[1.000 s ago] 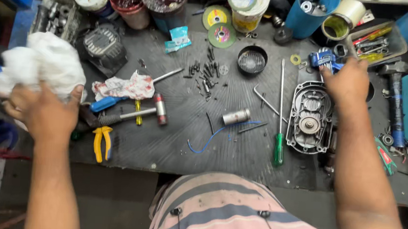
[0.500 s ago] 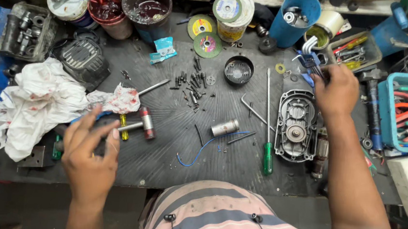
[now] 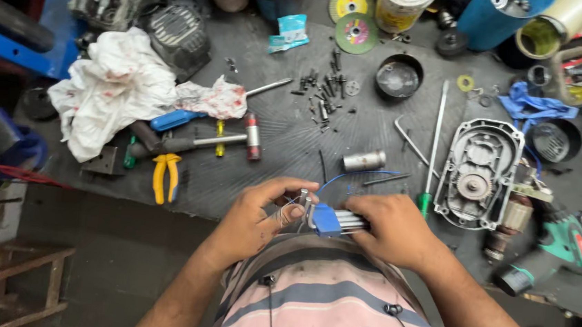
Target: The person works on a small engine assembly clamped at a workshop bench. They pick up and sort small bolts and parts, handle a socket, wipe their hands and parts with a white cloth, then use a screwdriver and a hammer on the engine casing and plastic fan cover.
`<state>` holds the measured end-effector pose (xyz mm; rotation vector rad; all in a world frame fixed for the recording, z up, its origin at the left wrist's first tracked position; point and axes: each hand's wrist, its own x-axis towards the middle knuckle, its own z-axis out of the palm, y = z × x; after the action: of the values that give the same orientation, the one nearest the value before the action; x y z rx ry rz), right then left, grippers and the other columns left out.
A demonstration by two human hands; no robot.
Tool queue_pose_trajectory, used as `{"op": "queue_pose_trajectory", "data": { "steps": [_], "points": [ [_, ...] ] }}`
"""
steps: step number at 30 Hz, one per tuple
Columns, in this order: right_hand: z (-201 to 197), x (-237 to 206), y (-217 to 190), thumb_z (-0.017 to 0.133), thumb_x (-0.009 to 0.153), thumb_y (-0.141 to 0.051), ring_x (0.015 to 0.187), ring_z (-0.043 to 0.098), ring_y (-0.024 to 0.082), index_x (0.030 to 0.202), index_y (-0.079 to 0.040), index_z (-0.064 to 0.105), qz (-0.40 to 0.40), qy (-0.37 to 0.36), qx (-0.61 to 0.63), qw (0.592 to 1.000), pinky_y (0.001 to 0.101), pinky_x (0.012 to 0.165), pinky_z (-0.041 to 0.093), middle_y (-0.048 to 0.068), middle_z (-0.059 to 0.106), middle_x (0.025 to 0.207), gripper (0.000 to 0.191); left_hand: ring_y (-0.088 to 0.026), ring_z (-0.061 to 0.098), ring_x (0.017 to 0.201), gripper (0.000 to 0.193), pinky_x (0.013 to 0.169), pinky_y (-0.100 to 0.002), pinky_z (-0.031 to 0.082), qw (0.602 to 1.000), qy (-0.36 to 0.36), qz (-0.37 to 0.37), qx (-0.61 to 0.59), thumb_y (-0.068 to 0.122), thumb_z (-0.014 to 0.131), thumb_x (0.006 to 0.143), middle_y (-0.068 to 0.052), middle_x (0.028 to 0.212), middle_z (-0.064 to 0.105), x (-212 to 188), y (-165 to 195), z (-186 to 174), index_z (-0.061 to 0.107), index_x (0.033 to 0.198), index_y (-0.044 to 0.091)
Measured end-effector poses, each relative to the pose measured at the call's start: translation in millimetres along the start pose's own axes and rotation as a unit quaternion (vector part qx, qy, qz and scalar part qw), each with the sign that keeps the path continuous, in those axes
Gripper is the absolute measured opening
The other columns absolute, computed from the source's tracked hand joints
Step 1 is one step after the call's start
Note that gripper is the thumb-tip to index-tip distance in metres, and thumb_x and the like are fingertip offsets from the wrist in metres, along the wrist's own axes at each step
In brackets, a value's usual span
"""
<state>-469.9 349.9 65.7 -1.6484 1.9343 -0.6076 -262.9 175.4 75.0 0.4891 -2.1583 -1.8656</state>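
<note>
Drawn in from hammer (image 3: 189,141) and gear housing (image 3: 478,173), both hands meet at tabletop (image 3: 285,149) edge: right hand (image 3: 396,228) clamped on blue hex-key set (image 3: 331,220), left hand (image 3: 259,216) pinching one key out. Next, likely, choosing the fitting size.

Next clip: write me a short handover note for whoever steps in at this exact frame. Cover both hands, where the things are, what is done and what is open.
Left hand: fingertips pinch one metal key of the hex key set in its blue plastic holder, at the bench's near edge.
Right hand: grips the holder end of that set.
On the black ribbed bench mat: grey cast gear housing lies open at right, motor armature beside it; green-handled screwdriver left of it; loose black screws further back.
Done: housing is opened, screws out.
Open: no key is separated from the set yet.
</note>
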Motion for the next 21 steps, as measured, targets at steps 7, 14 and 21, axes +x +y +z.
{"op": "queue_pose_trajectory", "data": {
  "steps": [7,14,21],
  "points": [
    [23,-12,4,0.073,0.069,-0.016,0.08,0.071,0.035,0.098,-0.008,0.074,0.035,-0.079,0.077,0.993,0.0462,0.071,0.054,0.014,0.075,0.084,0.03,-0.019,0.07,0.106,0.049,0.095,-0.036,0.056,0.915,-0.045,-0.129,-0.381,0.018,0.077,0.094,-0.016,0.115,0.074,-19,-47,23,0.053,0.133,-0.002],
    [41,-20,16,0.079,0.086,-0.026,0.065,0.068,0.021,0.091,-0.004,0.077,0.052,-0.209,0.244,0.946,0.0363,0.063,0.052,0.011,0.076,0.074,0.022,-0.022,0.071,0.105,0.067,0.098,-0.036,0.055,0.88,-0.068,-0.13,-0.452,0.023,0.079,0.092,-0.018,0.114,0.072,-27,-42,36,0.046,0.146,0.003],
    [47,-26,31,0.07,0.099,-0.022,0.081,0.063,0.008,0.109,-0.001,0.076,-0.029,-0.269,0.456,0.848,0.0279,0.073,0.05,-0.001,0.074,0.09,0.025,-0.021,0.071,0.103,0.054,0.096,-0.037,0.055,0.854,-0.073,-0.152,-0.491,0.017,0.074,0.095,-0.018,0.117,0.072,-24,-22,44,0.05,0.14,0.0]
  ]
}}
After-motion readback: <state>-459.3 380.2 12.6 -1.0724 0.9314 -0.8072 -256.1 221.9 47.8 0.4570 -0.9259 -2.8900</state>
